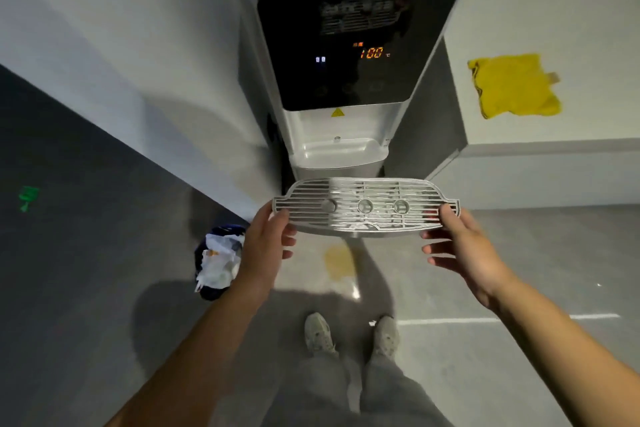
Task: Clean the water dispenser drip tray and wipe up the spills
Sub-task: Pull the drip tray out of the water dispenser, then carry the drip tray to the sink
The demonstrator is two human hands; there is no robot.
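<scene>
Grate (365, 206) from the drip tray is off the water dispenser (349, 55) and held level in the air just in front of it, my left hand (266, 243) pinching one end tab and my right hand (460, 246) the other, thumbs on top, fingers curled beneath. I'd keep it flat so drips don't add to the yellowish spill (340, 262) on the floor below — then carry it off to rinse. The yellow cloth (512, 85) waits on the white counter (554, 146) to my right — handy for wiping.
</scene>
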